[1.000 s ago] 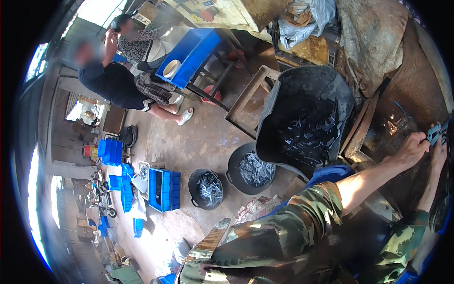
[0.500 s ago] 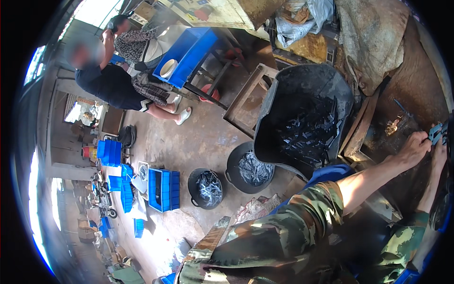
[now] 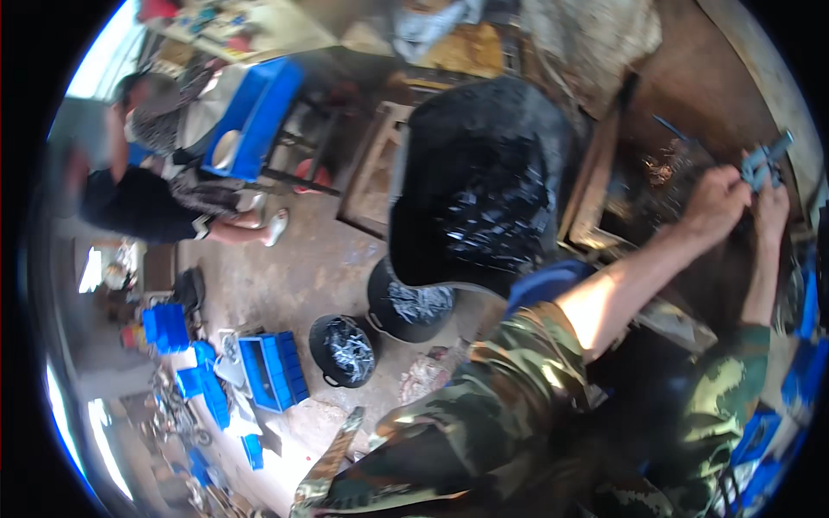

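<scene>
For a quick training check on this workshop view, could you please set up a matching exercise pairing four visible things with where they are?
Things:
1. grey metal part
2. large black bin
3. blue compartment tray
4. blue crate

Places:
A. on a stand near the seated person
B. at both hands, far right
C. on the floor beside a small black bucket
D. centre, full of dark metal pieces

Pairs: 1-B, 2-D, 3-C, 4-A
</scene>
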